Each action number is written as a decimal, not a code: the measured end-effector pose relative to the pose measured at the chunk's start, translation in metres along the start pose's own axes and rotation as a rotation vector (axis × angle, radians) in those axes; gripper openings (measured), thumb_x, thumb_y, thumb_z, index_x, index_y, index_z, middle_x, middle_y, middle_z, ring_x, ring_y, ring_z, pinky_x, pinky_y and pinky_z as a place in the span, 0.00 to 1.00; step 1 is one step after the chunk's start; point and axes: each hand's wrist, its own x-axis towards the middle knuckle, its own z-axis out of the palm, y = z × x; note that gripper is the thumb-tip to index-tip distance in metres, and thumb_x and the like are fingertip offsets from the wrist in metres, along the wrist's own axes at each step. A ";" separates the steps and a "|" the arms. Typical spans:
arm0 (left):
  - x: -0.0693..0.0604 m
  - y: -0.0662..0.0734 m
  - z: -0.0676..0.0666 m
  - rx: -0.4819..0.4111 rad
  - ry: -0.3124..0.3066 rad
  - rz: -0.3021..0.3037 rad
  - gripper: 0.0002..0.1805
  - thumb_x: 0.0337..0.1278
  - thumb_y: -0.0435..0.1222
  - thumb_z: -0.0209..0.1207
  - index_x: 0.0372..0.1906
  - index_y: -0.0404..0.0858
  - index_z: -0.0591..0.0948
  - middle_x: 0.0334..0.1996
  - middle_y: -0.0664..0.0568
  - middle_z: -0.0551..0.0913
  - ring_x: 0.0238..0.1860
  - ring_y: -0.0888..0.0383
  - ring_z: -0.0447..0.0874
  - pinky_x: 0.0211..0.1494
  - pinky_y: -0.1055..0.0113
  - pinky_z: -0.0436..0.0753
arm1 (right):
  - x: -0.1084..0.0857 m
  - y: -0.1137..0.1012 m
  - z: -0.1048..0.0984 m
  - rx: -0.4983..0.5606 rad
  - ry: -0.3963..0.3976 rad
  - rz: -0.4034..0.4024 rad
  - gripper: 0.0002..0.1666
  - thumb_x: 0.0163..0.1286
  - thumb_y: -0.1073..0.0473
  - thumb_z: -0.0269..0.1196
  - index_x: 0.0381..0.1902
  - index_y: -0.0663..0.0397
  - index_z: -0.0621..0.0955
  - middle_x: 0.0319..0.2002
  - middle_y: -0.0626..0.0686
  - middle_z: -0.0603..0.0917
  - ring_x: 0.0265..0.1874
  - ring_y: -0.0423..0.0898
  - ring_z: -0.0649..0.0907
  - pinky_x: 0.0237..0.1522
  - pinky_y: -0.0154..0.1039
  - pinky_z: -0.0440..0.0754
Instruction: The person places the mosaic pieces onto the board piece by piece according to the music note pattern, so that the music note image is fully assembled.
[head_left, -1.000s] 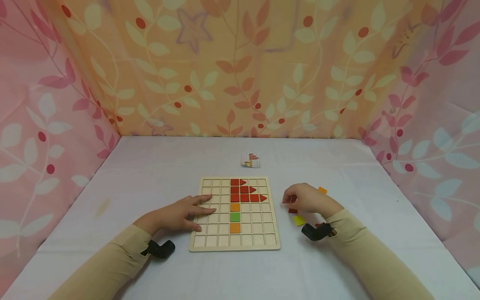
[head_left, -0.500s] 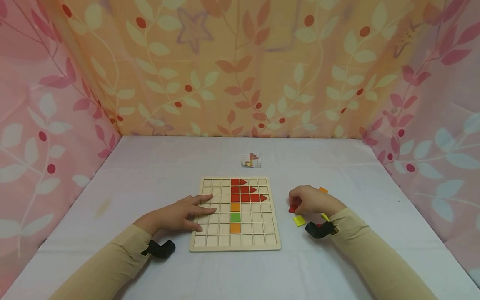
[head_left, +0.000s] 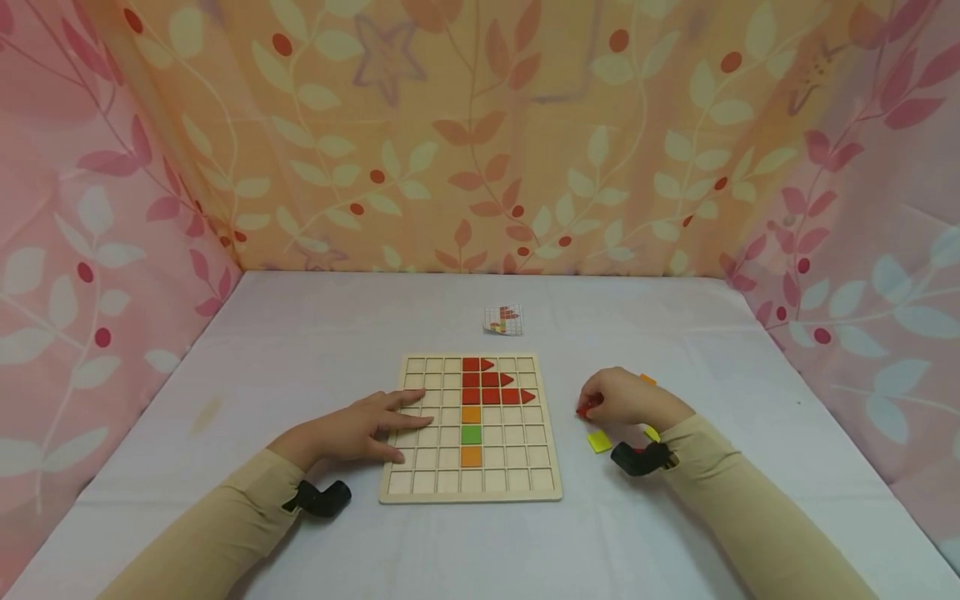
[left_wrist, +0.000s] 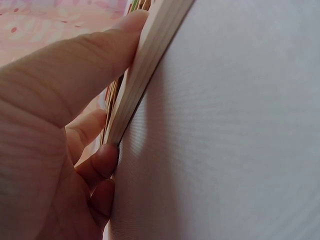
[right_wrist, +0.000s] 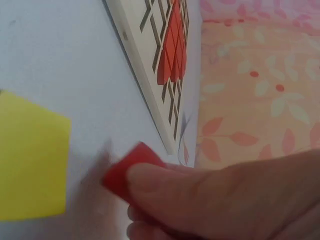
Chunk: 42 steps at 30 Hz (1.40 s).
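Red in colour, one flat piece (right_wrist: 119, 176) is pinched between the thumb and fingers of the right hand (head_left: 632, 397); it is to the right of the wooden board (head_left: 470, 497) and apart from it; whether it touches the desk (head_left: 315, 333), I cannot tell; near this hand lie a yellow square (head_left: 598, 442), a second yellow piece (head_left: 652, 433) beside the wrist and an orange piece (head_left: 648, 380), partly hidden; the left hand (head_left: 348, 427) has its fingers spread, and some of them rest on the left part of the board; on the board's far half there are three rows of red tiles (head_left: 491, 380), each ending in a point; nearer, in one column, are an orange, a green and again an orange tile (head_left: 471, 457); a printed card (head_left: 502, 320) lies just beyond the board.
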 end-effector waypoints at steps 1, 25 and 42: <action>0.000 0.000 0.000 0.000 0.001 0.001 0.35 0.48 0.55 0.61 0.64 0.61 0.66 0.72 0.57 0.47 0.67 0.50 0.50 0.62 0.46 0.56 | 0.000 -0.001 0.000 -0.007 0.007 -0.013 0.07 0.57 0.68 0.62 0.27 0.49 0.83 0.25 0.43 0.77 0.28 0.43 0.73 0.33 0.38 0.71; 0.000 0.000 0.000 0.021 0.003 0.012 0.35 0.48 0.55 0.60 0.65 0.60 0.65 0.72 0.56 0.47 0.66 0.50 0.50 0.62 0.48 0.57 | 0.013 -0.076 0.043 0.304 0.050 -0.181 0.04 0.58 0.60 0.66 0.27 0.45 0.81 0.24 0.42 0.78 0.29 0.41 0.75 0.32 0.36 0.73; -0.001 -0.001 0.000 0.013 0.004 0.005 0.35 0.48 0.56 0.60 0.64 0.62 0.65 0.72 0.57 0.47 0.66 0.50 0.51 0.62 0.48 0.57 | 0.010 -0.113 0.080 0.606 -0.096 -0.189 0.05 0.57 0.67 0.64 0.29 0.52 0.80 0.22 0.50 0.82 0.21 0.44 0.82 0.26 0.37 0.80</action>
